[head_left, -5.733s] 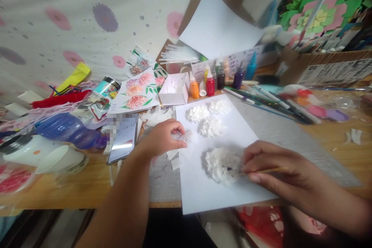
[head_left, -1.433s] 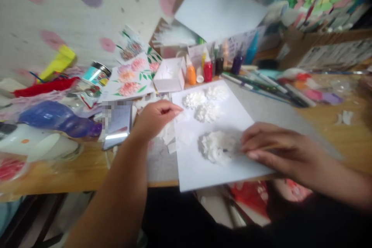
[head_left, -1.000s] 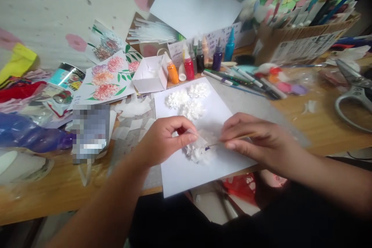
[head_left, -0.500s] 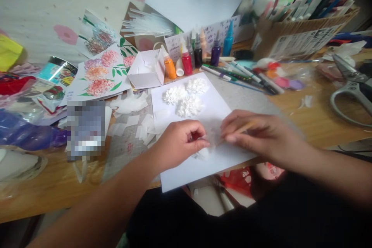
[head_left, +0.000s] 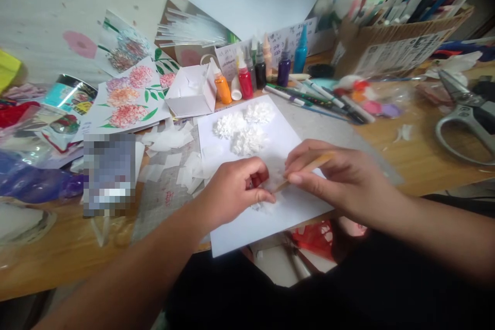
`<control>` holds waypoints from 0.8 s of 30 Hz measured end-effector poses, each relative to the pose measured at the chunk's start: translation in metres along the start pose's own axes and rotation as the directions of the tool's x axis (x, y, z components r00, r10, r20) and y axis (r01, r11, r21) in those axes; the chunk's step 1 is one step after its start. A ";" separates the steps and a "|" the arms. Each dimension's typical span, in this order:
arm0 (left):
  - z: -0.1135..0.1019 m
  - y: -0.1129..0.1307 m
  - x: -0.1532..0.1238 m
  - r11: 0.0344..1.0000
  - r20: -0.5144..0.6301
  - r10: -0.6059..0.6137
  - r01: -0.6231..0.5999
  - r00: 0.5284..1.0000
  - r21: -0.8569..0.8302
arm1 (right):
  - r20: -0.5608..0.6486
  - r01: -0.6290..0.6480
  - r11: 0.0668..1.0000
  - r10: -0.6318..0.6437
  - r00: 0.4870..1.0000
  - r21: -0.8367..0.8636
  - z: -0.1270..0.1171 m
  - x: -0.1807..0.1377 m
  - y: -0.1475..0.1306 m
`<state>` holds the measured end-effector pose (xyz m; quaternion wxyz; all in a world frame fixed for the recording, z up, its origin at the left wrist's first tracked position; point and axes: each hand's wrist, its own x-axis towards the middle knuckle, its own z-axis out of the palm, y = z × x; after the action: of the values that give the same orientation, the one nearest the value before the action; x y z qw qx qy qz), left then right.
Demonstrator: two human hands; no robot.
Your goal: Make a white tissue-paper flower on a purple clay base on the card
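My right hand (head_left: 344, 178) is closed around a thin wooden stick (head_left: 317, 160), whose lower end points toward my left hand. My left hand (head_left: 234, 188) has its thumb and fingers bent together at that end. A thin, whitish, see-through piece of tissue paper (head_left: 275, 175) shows between the hands, partly blurred; it appears to be in my left fingers. Below them, more crumpled tissue (head_left: 266, 205) lies on a white paper sheet (head_left: 242, 234). Just beyond the hands, several white ruffled paper clusters (head_left: 248, 140) sit on the same sheet.
Cut tissue pieces (head_left: 189, 170) lie on the grey mat (head_left: 152, 216) to the left. Paint bottles (head_left: 245, 81) and brushes (head_left: 328, 98) stand or lie behind. Flower paintings (head_left: 126, 95) are at back left, scissors (head_left: 460, 118) at right, a cardboard box of pens (head_left: 402, 51) at back right.
The wooden stick has tilted and its lower end now shows closer to my left thumb. My right hand has shifted slightly left. The whole view has moved a little.
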<state>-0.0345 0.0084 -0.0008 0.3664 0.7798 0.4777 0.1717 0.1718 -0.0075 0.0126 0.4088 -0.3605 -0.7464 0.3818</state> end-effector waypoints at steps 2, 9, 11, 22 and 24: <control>-0.001 0.000 0.000 1.000 -0.004 0.011 -0.011 1.000 0.009 | -0.004 -0.015 1.000 0.015 1.000 -0.003 0.000 0.000 0.001; 0.000 0.000 -0.002 0.999 -0.016 0.050 -0.049 0.999 0.014 | 0.049 0.055 0.998 -0.055 0.997 0.012 0.006 -0.001 0.005; 0.000 0.000 -0.003 0.999 -0.004 0.053 -0.053 0.999 0.005 | 0.069 0.081 0.996 -0.080 0.994 -0.024 0.007 -0.002 0.007; -0.015 -0.004 -0.008 0.945 0.106 0.262 -0.277 0.959 0.174 | 0.147 0.207 0.963 -0.183 0.972 -0.170 0.015 -0.009 0.018; -0.016 -0.004 -0.008 0.937 0.117 0.282 -0.299 0.952 0.183 | 0.149 0.212 0.963 -0.188 0.971 -0.166 0.014 -0.009 0.019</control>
<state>-0.0502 0.0090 0.0077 0.2783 0.8812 0.3552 0.1408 0.1677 -0.0098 -0.0120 0.3606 -0.2927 -0.8360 0.2923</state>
